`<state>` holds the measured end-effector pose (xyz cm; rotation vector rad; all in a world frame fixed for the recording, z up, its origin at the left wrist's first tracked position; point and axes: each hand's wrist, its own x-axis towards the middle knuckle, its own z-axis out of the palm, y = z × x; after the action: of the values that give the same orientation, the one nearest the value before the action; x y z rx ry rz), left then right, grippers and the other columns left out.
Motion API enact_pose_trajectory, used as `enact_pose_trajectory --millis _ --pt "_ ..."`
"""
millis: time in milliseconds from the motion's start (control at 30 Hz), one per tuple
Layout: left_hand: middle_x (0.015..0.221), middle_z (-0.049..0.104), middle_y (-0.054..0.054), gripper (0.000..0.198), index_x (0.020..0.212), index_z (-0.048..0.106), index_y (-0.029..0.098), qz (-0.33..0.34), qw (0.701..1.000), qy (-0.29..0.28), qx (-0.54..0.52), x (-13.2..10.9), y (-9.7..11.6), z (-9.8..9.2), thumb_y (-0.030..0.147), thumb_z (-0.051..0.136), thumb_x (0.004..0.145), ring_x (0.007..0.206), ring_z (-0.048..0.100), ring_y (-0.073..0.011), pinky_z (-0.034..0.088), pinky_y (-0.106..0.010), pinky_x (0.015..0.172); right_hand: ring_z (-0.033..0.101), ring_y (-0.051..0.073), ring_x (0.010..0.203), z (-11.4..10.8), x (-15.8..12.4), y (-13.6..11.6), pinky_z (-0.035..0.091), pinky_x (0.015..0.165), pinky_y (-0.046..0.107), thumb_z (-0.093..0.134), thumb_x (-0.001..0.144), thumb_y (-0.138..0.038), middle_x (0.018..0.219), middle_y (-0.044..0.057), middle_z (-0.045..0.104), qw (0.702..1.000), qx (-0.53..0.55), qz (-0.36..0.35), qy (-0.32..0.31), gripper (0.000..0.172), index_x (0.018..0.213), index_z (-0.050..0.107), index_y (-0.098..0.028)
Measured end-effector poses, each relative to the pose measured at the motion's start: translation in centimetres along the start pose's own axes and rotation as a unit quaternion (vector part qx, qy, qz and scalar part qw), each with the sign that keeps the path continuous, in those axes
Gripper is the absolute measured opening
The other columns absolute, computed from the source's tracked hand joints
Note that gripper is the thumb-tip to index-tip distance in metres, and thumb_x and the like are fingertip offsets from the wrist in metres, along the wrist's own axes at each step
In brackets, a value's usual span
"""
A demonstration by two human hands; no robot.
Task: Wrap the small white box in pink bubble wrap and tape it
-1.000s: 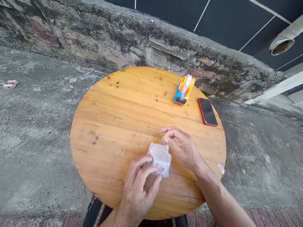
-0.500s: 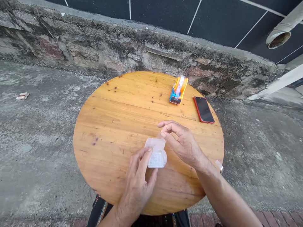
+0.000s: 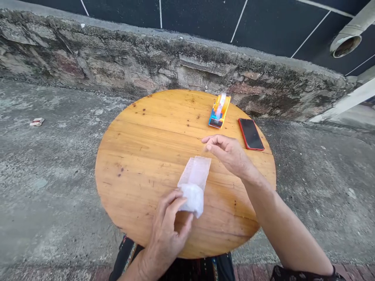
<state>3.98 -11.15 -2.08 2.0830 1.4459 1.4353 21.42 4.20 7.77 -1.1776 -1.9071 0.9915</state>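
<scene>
A small bundle in white, translucent bubble wrap (image 3: 191, 198) lies near the front middle of the round wooden table. An unrolled flap of the wrap (image 3: 195, 170) stretches away from it toward the far side. My left hand (image 3: 170, 220) grips the bundle's left and near sides between fingers and thumb. Just beyond the flap's far right corner, my right hand (image 3: 227, 153) is raised with thumb and forefinger pinched together. Something faint and see-through seems to hang at those fingertips, too indistinct to name. What the wrap contains is hidden.
An orange and blue tape dispenser (image 3: 219, 111) stands at the far right of the wooden table (image 3: 146, 148). A phone in a red case (image 3: 251, 134) lies near the right edge. A crumpled packet (image 3: 37, 121) is on the concrete ground, left. A stone wall (image 3: 131, 66) runs behind.
The bundle has turned over, hiding its clear ridged face, and the wrap flap now reaches farther out. My right hand has moved up and slightly right, away from the bundle.
</scene>
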Motion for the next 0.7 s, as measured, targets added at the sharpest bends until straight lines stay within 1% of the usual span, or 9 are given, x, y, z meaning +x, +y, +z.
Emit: enact_pose_trajectory --millis 100,200,300,400,533,700 --pt "0.117 0.051 -0.013 0.046 0.124 0.046 0.015 -0.005 1.000 -0.004 0.023 -1.0 0.0 -0.2 0.003 0.056 0.081 0.112 0.053 -0.0227 0.052 -0.039 0.093 0.061 0.021 0.106 -0.1 0.3 -0.1 0.043 0.090 0.036 0.054 0.083 -0.027 0.100 0.008 0.068 1.000 0.005 0.004 -0.008 0.016 0.073 0.061 -0.018" --pt "0.119 0.049 -0.012 0.042 0.119 0.051 0.018 -0.004 0.998 -0.035 0.051 -1.3 0.2 -0.4 0.001 0.051 0.082 0.112 0.053 -0.0217 0.053 -0.037 0.093 0.060 0.020 0.106 -0.2 0.5 -0.3 0.042 0.091 0.035 0.055 0.083 -0.027 0.100 0.007 0.068 1.000 0.002 0.004 -0.008 0.016 0.072 0.062 -0.018" --pt "0.119 0.049 -0.011 0.037 0.113 0.054 0.019 -0.007 0.998 -0.035 0.052 -0.7 0.3 -0.2 0.000 0.050 0.082 0.112 0.053 -0.0211 0.053 -0.035 0.092 0.061 0.020 0.105 -0.3 0.9 -0.5 0.042 0.092 0.036 0.055 0.082 -0.027 0.100 0.007 0.069 1.000 -0.002 0.000 -0.004 0.015 0.072 0.062 -0.018" --pt "0.119 0.048 -0.011 0.037 0.111 0.054 0.019 -0.012 0.999 -0.031 0.043 0.5 0.3 0.4 -0.001 0.049 0.080 0.111 0.054 -0.0210 0.053 -0.035 0.092 0.060 0.021 0.106 -0.7 1.5 -0.4 0.042 0.093 0.037 0.056 0.082 -0.028 0.100 0.007 0.069 1.000 0.001 -0.009 0.004 0.016 0.073 0.063 -0.018" --pt "0.119 0.047 -0.011 0.037 0.107 0.055 0.018 -0.029 0.999 -0.029 0.008 1.6 0.1 1.2 -0.002 0.048 0.077 0.112 0.053 -0.0217 0.052 -0.037 0.093 0.061 0.021 0.104 -1.3 2.7 0.6 0.043 0.091 0.035 0.057 0.080 -0.029 0.098 0.008 0.069 1.000 0.002 0.004 0.024 0.017 0.071 0.064 -0.017" --pt "0.125 0.046 -0.012 0.038 0.106 0.055 0.018 -0.044 0.999 -0.024 -0.022 1.6 0.0 1.9 -0.002 0.047 0.076 0.116 0.051 -0.0228 0.050 -0.040 0.096 0.062 0.020 0.096 -1.9 4.0 2.8 0.044 0.086 0.034 0.058 0.076 -0.029 0.098 0.011 0.069 0.999 -0.004 0.049 0.021 0.016 0.071 0.063 -0.015"
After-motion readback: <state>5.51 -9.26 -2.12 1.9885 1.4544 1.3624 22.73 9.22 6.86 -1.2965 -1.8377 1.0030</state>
